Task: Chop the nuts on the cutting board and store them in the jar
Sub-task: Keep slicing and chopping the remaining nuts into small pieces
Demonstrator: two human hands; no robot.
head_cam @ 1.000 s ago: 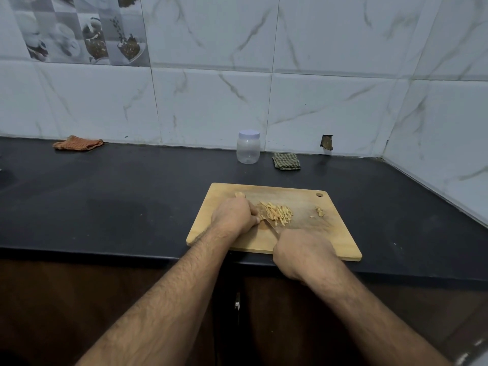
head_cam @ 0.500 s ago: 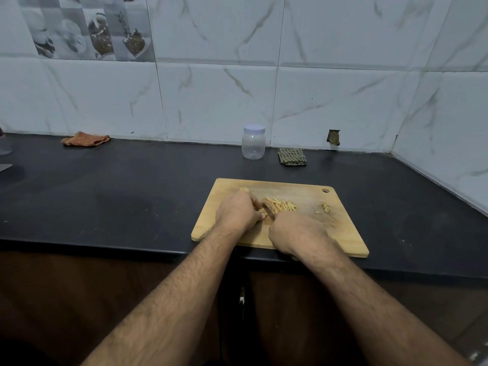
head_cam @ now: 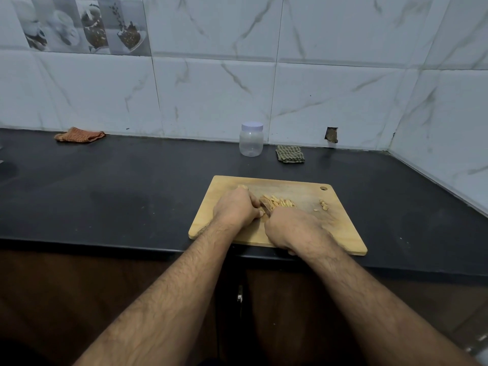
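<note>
The right hand (head_cam: 293, 228) is curled into a fist around a knife handle that stays hidden; only a bit of the thin dark knife blade (head_cam: 265, 207) pokes out between the two hands. The left hand (head_cam: 235, 208) has its fingers bent down, pressing on the board just beside the blade, and I cannot tell what is under them.

Just past the blade lies the pile of thin, pale yellow nut slivers (head_cam: 280, 202), touching the flat wooden cutting board (head_cam: 340, 233). A few small nut bits (head_cam: 323, 206) sit apart, toward the board's right side near its round hole.

The board's near edge hangs close to the front edge of the black stone counter (head_cam: 118, 196), which has lots of bare room to the left and right.

The small clear plastic jar with a white lid (head_cam: 251, 140) stands upright by the wall, well behind the hands, lid on. A green checked cloth (head_cam: 290, 154) lies just beside it, and an orange cloth (head_cam: 80, 134) is far left.
</note>
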